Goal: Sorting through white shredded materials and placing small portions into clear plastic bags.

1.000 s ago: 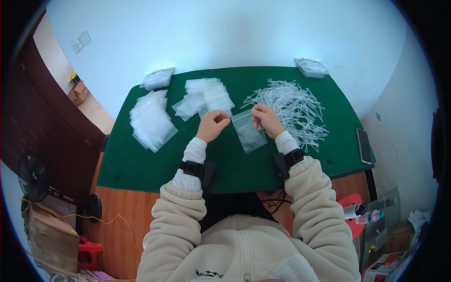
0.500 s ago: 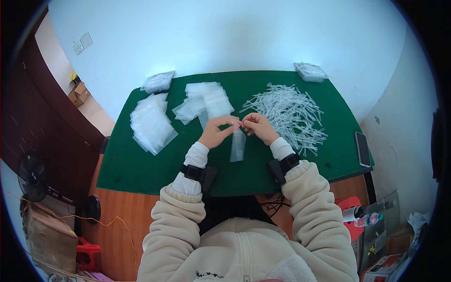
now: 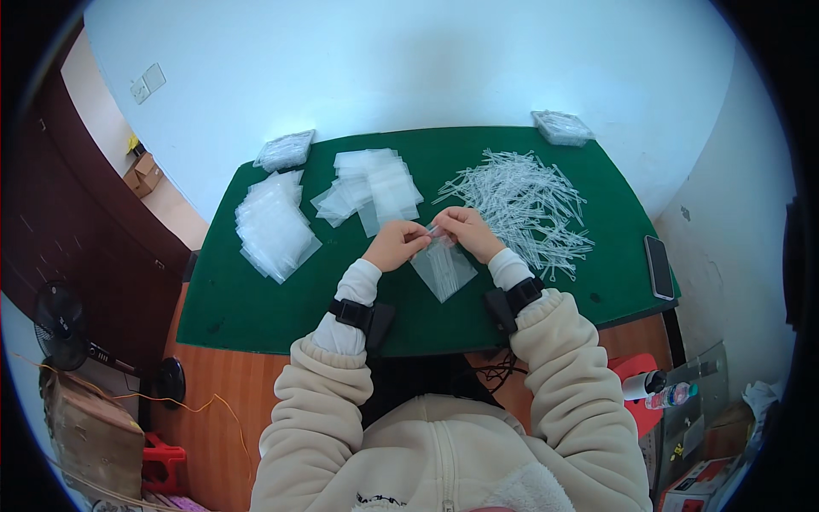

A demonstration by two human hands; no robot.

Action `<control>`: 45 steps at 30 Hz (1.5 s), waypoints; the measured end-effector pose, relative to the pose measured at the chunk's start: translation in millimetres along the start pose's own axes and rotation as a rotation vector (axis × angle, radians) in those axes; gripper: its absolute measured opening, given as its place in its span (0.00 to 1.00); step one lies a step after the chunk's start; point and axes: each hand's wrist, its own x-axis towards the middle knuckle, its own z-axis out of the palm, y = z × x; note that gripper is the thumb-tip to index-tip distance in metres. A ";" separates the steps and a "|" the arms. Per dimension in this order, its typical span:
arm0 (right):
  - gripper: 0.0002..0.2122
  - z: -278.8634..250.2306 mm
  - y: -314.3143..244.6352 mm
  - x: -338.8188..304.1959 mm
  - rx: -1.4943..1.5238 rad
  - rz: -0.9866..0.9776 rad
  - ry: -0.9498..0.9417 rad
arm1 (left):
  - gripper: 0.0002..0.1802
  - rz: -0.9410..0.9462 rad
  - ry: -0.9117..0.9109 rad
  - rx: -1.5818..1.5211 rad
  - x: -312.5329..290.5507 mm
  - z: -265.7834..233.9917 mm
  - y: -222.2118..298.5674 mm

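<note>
Near the middle of the green table, a small clear plastic bag [image 3: 444,275] hangs corner-down from my fingertips. Thin pale sticks seem to lie inside it. My left hand [image 3: 397,244] pinches its upper left edge, and my right hand [image 3: 470,232] grips the top edge close beside it. To the right of my right hand spreads a heap of thin clear sticks [image 3: 520,205], some with small rings at their ends. Beyond my left hand lies a loose pile of flat clear bags [image 3: 392,188]. A thicker fanned stack of clear bags [image 3: 275,226] is farther left.
Bundled clear packs stand at the table's back left [image 3: 286,150] and back right [image 3: 563,128] corners. A phone [image 3: 658,267] lies by the right edge of the green table [image 3: 256,316]. A black fan [image 3: 60,320] and a cardboard box [image 3: 94,422] are at left; bottles [image 3: 671,395] at lower right.
The bag has gone from a narrow, edge-on strip to facing upward, spread out as a diamond. My left hand has dropped slightly, and both hands now grip the bag's top.
</note>
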 end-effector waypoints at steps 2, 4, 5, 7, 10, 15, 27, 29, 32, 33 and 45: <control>0.06 2.5 3.0 -1.8 -0.076 -0.086 -0.035 | 0.09 0.004 0.019 0.014 0.1 1.6 -0.3; 0.06 2.8 4.9 -1.1 -0.114 -0.129 -0.053 | 0.09 0.006 0.028 0.021 0.8 4.7 -0.7; 0.05 2.7 5.7 -0.4 -0.115 -0.139 -0.041 | 0.10 0.032 0.090 0.036 2.1 7.9 -3.0; 0.04 1.5 8.5 1.3 -0.118 -0.157 -0.015 | 0.11 0.081 0.213 0.066 4.1 12.6 -6.0; 0.04 -5.6 12.8 6.2 -0.158 -0.198 0.072 | 0.11 0.116 0.260 0.059 6.8 8.4 -10.3; 0.05 -11.5 12.9 8.3 -0.118 -0.246 0.200 | 0.12 0.110 0.347 0.026 9.3 2.8 -15.1; 0.02 5.3 -3.4 -4.9 -1.011 -0.654 0.076 | 0.10 0.228 0.269 0.406 2.0 7.4 -4.2; 0.03 -2.9 -1.0 -3.8 -0.999 -0.636 0.095 | 0.09 0.222 0.278 0.398 2.1 7.1 -4.3; 0.03 -17.4 1.8 -0.5 -0.977 -0.602 0.131 | 0.09 0.211 0.296 0.380 3.5 4.8 -5.4; 0.03 -20.4 2.1 0.6 -0.926 -0.551 0.154 | 0.09 0.184 0.297 0.365 3.9 2.5 -6.2; 0.03 -1.6 4.9 -1.3 -0.821 -0.550 0.036 | 0.11 0.200 0.266 0.437 -0.6 4.8 -3.9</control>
